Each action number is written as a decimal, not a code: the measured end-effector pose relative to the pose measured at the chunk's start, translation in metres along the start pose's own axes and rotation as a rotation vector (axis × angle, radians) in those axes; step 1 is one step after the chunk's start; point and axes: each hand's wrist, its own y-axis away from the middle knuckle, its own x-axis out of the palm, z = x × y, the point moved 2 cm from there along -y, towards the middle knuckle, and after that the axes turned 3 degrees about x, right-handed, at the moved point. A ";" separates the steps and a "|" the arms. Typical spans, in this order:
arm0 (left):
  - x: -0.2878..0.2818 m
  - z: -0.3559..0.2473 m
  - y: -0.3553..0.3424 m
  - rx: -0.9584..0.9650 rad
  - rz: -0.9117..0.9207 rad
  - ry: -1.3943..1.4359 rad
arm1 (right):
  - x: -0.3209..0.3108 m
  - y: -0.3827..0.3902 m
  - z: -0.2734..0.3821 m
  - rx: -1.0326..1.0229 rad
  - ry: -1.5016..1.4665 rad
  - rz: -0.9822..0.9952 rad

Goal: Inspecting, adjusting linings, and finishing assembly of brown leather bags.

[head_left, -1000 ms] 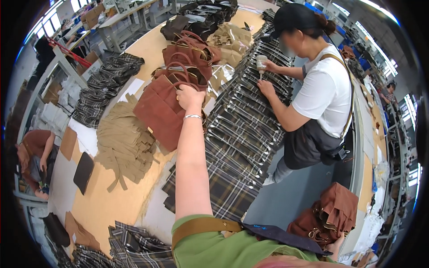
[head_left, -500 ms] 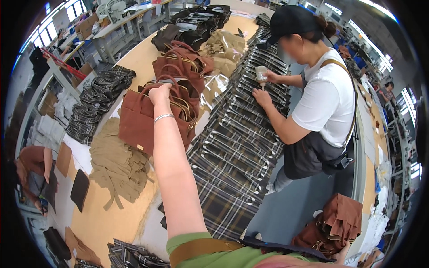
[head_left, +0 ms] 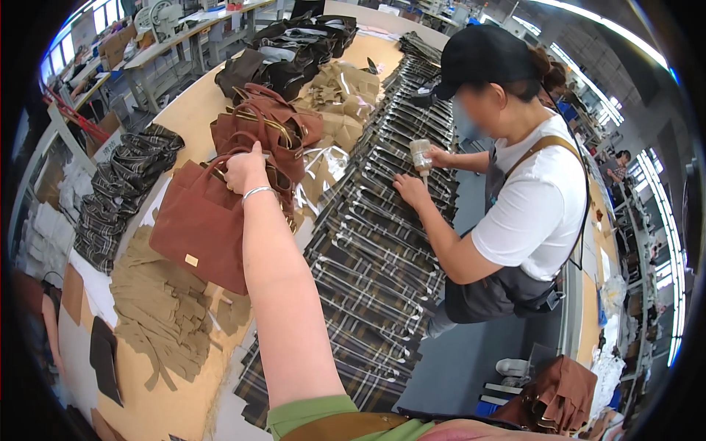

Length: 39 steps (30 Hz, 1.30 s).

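My left arm reaches out over the table, and my left hand (head_left: 244, 170) is closed round the handles of a reddish-brown handbag (head_left: 195, 224). This handbag leans at a tilt, with a small gold plate on its lower front. Right behind it stand several more brown handbags (head_left: 257, 121) with gold zips, packed close together. At the lower right hangs a brown leather-like bag piece (head_left: 562, 393), close to my right side. A bit of skin shows beside it, but my right hand's fingers are hidden.
A co-worker in a black cap (head_left: 489, 66) holds a bottle (head_left: 421, 156) over rows of plaid pieces with straps (head_left: 368, 242). Tan fabric pieces (head_left: 162, 309) lie near the front handbag. Bundled plaid linings (head_left: 125, 195) sit at left, dark bundles (head_left: 287, 55) at the far end.
The held handbag has come a little nearer to me and tilted, its handles still in my left hand. My view has shifted. The co-worker's bottle stays over the plaid pieces.
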 end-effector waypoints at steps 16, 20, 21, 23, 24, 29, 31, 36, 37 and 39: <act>0.041 -0.017 -0.039 -0.123 0.165 -0.044 | 0.358 0.038 -0.250 0.360 -0.060 0.117; 0.052 -0.032 -0.038 -0.163 0.148 0.080 | 0.444 0.054 -0.318 0.454 -0.083 0.150; 0.043 -0.041 -0.019 -0.196 0.144 0.097 | 0.466 0.057 -0.330 0.475 -0.090 0.164; 0.053 -0.036 -0.022 -0.196 0.103 0.028 | 0.509 0.068 -0.353 0.514 -0.099 0.195; 0.056 -0.033 -0.022 -0.200 0.061 -0.046 | 0.531 0.076 -0.359 0.532 -0.102 0.212; 0.043 -0.036 -0.012 -0.257 0.059 0.035 | 0.629 0.135 -0.379 0.635 -0.120 0.287; 0.043 -0.034 -0.013 -0.275 0.040 0.131 | 0.658 0.161 -0.379 0.688 -0.127 0.320; 0.052 -0.012 -0.025 -0.336 -0.038 0.362 | 0.712 0.231 -0.385 0.851 -0.115 0.399; 0.055 -0.003 -0.029 -0.355 -0.056 0.407 | 0.718 0.239 -0.389 0.884 -0.104 0.409; 0.063 0.033 -0.055 -0.299 -0.007 0.491 | 0.725 0.257 -0.403 0.956 -0.068 0.409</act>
